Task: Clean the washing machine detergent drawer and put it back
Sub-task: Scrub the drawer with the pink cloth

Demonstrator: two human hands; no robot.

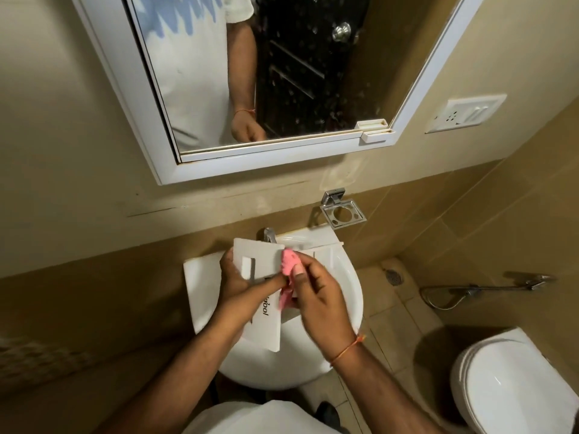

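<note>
Head view, all places taken from the basin.
Drawer: the white detergent drawer [262, 270] is held over the basin [347, 296], its flat front panel facing up with dark lettering near the lower end and a slot-like cutout near the upper end.
Left hand: the left hand [236, 285] grips the drawer's left edge, thumb laid across the panel.
Right hand: the right hand [319, 296] pinches a pink cloth [289, 270] between thumb and fingers, pressed against the drawer's right edge.
Hidden: the lettering is partly covered by the left thumb, so only its end reads; the drawer's compartments lie behind the panel and both hands, and only a white part shows to the right of the cloth; the right hand is slightly blurred.
Tap: a chrome tap [268, 234] stands at the back of the basin, its spout partly hidden by the drawer.
Holder: an empty metal ring holder [343, 214] is fixed to the wall behind the basin, to its right.
Mirror: a white-framed mirror [266, 73] hangs above the basin.
Toilet: a white toilet [513, 386] with its lid down stands right of the basin, cut off at the frame edge.
</note>
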